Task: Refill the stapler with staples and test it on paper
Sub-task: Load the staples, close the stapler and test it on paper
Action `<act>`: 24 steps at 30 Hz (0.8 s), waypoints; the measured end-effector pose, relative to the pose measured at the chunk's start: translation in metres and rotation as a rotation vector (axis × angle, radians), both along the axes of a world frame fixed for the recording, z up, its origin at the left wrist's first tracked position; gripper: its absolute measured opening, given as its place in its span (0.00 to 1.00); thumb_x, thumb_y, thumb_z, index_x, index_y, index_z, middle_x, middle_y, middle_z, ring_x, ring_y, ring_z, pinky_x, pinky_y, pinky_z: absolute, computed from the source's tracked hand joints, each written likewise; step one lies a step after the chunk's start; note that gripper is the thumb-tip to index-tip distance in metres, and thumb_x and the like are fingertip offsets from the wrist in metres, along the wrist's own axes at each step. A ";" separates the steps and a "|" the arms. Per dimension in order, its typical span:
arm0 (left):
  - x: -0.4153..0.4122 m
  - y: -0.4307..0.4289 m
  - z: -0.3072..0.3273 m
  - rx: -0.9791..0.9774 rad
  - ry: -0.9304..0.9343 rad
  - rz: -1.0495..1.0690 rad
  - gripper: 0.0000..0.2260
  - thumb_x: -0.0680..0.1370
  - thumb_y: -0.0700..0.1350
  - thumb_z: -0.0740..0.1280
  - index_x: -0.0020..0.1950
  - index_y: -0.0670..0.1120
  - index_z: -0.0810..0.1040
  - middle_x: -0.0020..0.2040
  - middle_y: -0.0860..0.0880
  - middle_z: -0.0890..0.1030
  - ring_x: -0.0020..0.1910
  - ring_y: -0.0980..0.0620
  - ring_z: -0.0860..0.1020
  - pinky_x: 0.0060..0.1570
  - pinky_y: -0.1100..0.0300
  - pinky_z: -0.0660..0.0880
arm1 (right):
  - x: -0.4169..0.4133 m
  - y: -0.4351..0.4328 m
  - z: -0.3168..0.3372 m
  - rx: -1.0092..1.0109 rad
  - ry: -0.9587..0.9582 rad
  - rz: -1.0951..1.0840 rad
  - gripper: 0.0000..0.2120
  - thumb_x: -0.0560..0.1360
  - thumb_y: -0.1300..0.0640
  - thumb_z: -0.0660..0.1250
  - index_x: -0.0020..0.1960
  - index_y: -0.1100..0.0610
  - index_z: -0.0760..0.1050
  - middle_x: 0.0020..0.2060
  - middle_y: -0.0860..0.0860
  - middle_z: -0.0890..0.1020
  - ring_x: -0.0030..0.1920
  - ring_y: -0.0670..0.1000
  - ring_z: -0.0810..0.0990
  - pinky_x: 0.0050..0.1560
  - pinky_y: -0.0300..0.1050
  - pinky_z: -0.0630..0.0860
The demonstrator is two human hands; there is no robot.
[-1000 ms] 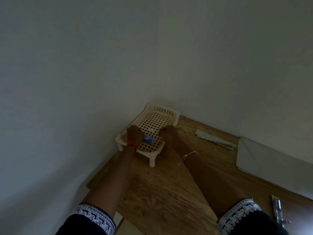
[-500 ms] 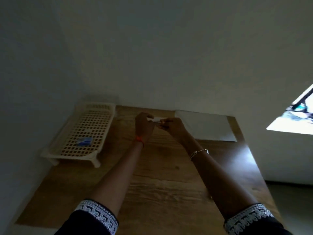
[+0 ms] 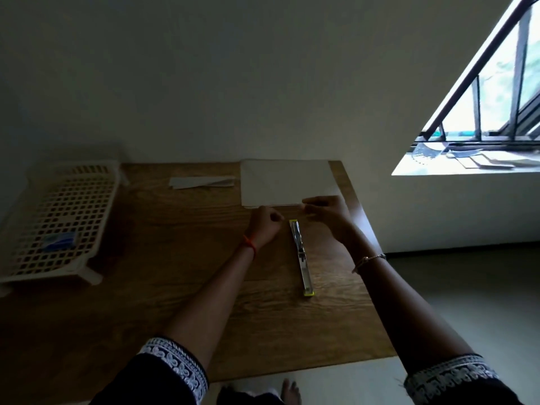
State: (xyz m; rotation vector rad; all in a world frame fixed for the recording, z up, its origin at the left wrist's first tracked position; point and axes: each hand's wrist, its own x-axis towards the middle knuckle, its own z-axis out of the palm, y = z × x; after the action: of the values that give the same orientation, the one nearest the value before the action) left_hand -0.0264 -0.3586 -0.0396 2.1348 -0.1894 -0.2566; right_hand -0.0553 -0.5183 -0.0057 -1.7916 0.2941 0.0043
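The stapler [image 3: 301,258], silver with yellow-green ends, lies opened out flat and lengthwise on the wooden table [image 3: 163,287]. My left hand [image 3: 264,226] hovers just left of its far end with the fingers curled shut. My right hand [image 3: 327,214] is just right of that end, fingertips pinched together over the near edge of a white paper sheet [image 3: 286,179]. Blur hides whether anything small sits in the pinch. A blue staple box [image 3: 60,241] lies in the cream lattice basket [image 3: 67,200] at the far left.
A folded strip of paper [image 3: 201,182] lies at the back of the table, left of the sheet. The table meets the wall behind. Its right edge drops to the floor below a bright window [image 3: 482,127]. A foot [image 3: 289,390] shows under the near edge.
Both hands left the staple box in the basket, came together in mid-air, then moved right to the far end of the stapler. The view swung right, bringing the stapler and window into sight.
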 end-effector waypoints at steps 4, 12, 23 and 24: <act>-0.006 -0.007 -0.007 0.022 0.078 -0.026 0.09 0.73 0.32 0.65 0.52 0.34 0.80 0.53 0.35 0.82 0.54 0.41 0.80 0.51 0.57 0.75 | -0.008 -0.006 -0.011 -0.005 0.016 0.040 0.12 0.66 0.70 0.71 0.49 0.72 0.78 0.34 0.54 0.81 0.31 0.41 0.81 0.37 0.31 0.78; -0.008 -0.009 -0.009 0.011 0.202 -0.038 0.10 0.75 0.36 0.66 0.56 0.35 0.77 0.46 0.42 0.79 0.40 0.52 0.78 0.28 0.70 0.72 | -0.006 -0.009 -0.020 0.035 0.142 0.066 0.04 0.69 0.69 0.69 0.44 0.66 0.79 0.35 0.53 0.81 0.34 0.46 0.81 0.35 0.33 0.79; -0.008 -0.012 -0.012 -0.003 0.230 -0.050 0.10 0.76 0.37 0.65 0.55 0.35 0.78 0.52 0.37 0.82 0.30 0.58 0.75 0.22 0.74 0.70 | -0.003 -0.002 -0.017 -0.206 0.186 0.195 0.13 0.70 0.71 0.66 0.31 0.57 0.77 0.27 0.46 0.78 0.28 0.39 0.76 0.26 0.25 0.69; -0.008 -0.012 -0.013 -0.003 0.232 -0.045 0.10 0.76 0.38 0.65 0.55 0.35 0.78 0.52 0.37 0.82 0.30 0.58 0.75 0.21 0.74 0.70 | -0.003 -0.002 -0.019 -0.212 0.190 0.195 0.10 0.70 0.70 0.67 0.33 0.59 0.78 0.27 0.46 0.78 0.28 0.39 0.77 0.26 0.26 0.69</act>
State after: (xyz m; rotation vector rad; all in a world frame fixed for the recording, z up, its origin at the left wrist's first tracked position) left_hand -0.0345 -0.3710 -0.0528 2.0796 -0.1026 -0.5268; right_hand -0.0583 -0.5201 -0.0242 -2.0293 0.2616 0.2925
